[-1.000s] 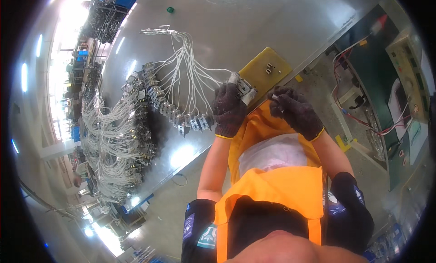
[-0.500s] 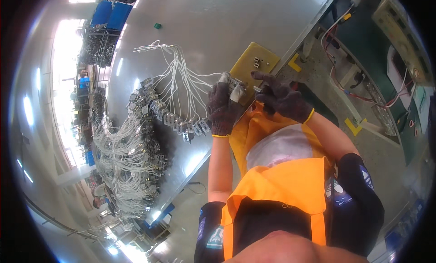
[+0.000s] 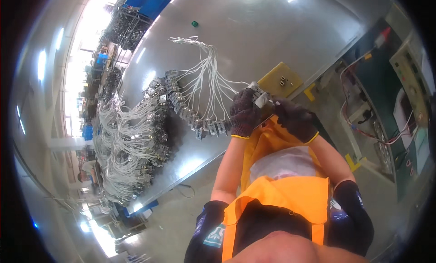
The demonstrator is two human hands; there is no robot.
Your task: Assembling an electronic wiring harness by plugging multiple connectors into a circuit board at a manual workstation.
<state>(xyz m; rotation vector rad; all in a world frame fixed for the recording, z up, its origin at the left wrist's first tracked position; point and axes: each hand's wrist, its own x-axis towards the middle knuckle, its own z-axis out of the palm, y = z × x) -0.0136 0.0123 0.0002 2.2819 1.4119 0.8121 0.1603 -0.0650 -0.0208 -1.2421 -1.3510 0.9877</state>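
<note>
My left hand, in a dark knitted glove with a yellow cuff, is closed round a small metal fitting with a white wire. Part of the fitting is wrapped in something white. My right hand, gloved the same way, is closed with its fingertips at the fitting's right side. A small shiny metal piece shows at those fingertips; its shape is unclear. Just beyond both hands lies a yellow block on the metal table, with several small metal pieces on it.
A row of metal fittings with bundled white wires curves left of my hands. A large heap of wired fittings lies farther left. A green object sits on the metal table. A dark green bench with red and white cables stands right.
My right hand has moved in from apart until its fingertips meet the fitting in my left hand. The whole view has shifted, so the table and block appear farther right.
</note>
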